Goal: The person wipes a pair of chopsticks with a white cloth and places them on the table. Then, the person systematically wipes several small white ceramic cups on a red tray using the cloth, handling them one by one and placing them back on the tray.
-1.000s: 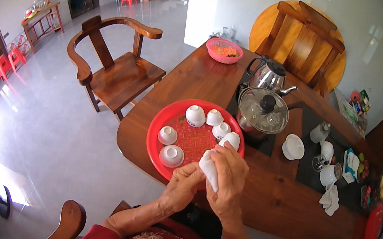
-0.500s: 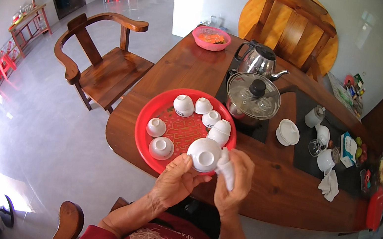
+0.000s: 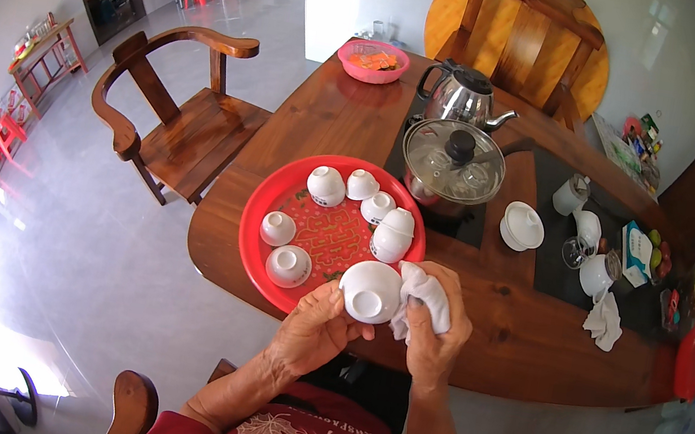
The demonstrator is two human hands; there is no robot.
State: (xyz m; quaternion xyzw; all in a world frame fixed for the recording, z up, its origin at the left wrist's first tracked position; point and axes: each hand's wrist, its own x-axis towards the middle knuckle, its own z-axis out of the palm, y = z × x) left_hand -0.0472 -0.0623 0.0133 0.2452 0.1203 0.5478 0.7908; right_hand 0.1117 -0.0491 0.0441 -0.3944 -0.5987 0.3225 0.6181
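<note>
A white bowl with its foot ring turned up is pinched by its left rim in my left hand. My right hand grips a bunched white cloth, which touches the bowl's right side. Both hands are over the near edge of a round red tray with a gold pattern. Several small white cups stand upside down on it, among them one cup at the near left and another cup at the back. Two are stacked at the tray's right, the upper cup resting over the lower.
Behind the tray stand a glass-lidded pot and a steel kettle. A pink basket sits at the table's far end. To the right are a lidded white bowl, a white cloth and a tissue pack. A wooden armchair stands left.
My right hand has turned and the cloth now spreads more openly against the bowl's right side. The bowl has tilted slightly in my left hand. The whole view has shifted a little.
</note>
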